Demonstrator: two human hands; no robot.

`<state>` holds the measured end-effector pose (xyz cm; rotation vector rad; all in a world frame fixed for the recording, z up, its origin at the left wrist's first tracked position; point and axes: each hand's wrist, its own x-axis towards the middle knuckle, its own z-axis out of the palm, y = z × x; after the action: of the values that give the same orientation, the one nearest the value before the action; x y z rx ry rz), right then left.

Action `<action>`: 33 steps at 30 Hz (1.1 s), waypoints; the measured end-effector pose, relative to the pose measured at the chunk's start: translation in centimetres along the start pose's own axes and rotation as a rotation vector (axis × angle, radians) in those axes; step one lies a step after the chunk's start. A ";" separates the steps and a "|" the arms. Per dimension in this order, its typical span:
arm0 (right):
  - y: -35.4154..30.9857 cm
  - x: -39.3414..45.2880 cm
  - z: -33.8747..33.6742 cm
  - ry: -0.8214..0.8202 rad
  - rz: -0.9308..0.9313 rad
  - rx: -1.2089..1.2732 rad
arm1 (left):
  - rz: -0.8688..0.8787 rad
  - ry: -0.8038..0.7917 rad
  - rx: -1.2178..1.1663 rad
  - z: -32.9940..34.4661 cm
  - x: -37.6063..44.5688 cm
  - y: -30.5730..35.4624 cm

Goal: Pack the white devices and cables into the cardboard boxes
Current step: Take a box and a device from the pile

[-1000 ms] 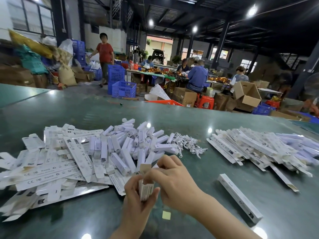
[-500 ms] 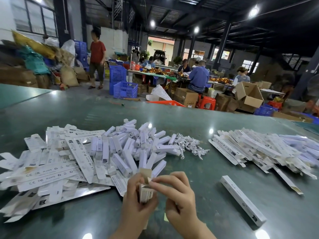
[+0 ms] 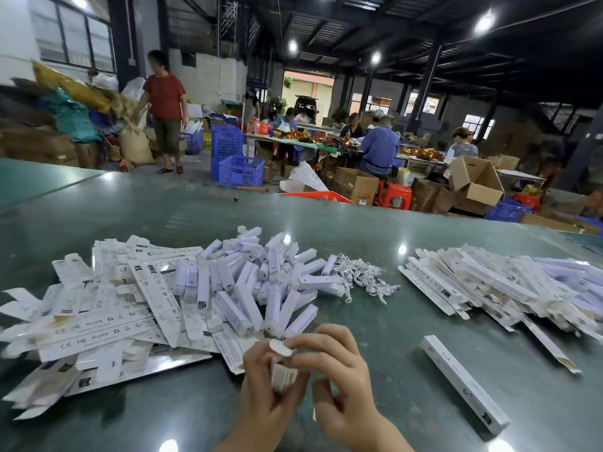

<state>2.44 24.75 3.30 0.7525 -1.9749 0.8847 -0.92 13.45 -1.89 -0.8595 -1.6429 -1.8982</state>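
Fingers of the left hand wrap a small upright cardboard box, printed side facing the camera, while the right hand pinches its rounded top flap between thumb and forefinger (whether anything is inside cannot be seen). Just beyond the hands lies a heap of white devices, with flat unfolded boxes to the left and a tangle of white cables at its right edge. One closed long box lies alone on the green tabletop, near a pile of packed boxes.
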 end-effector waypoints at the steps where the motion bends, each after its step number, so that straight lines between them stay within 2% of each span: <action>1: -0.2 0.0 -0.1 -0.002 0.006 0.068 | 0.014 -0.009 -0.003 0.0 0.0 0.0; 5: -0.8 0.1 0.3 0.019 0.173 0.326 | -0.116 0.023 -0.036 -0.4 -0.1 -0.8; 9: -0.9 0.9 1.0 0.039 0.283 0.176 | -0.181 -0.018 -0.104 -0.3 0.2 -1.0; 12: -1.2 1.4 1.2 0.027 0.350 0.156 | -0.192 -0.008 -0.091 -0.2 0.3 -0.8; 26: -1.4 1.2 1.0 0.076 0.497 0.279 | -0.209 -0.004 -0.105 -0.1 -0.5 -1.9; 33: -1.6 0.9 1.0 0.087 0.470 0.288 | -0.178 -0.007 -0.087 -0.1 -0.8 -2.5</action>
<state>2.80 22.85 4.10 0.3938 -2.0021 1.4777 -2.21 13.69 -4.18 -0.7763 -1.7007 -2.1031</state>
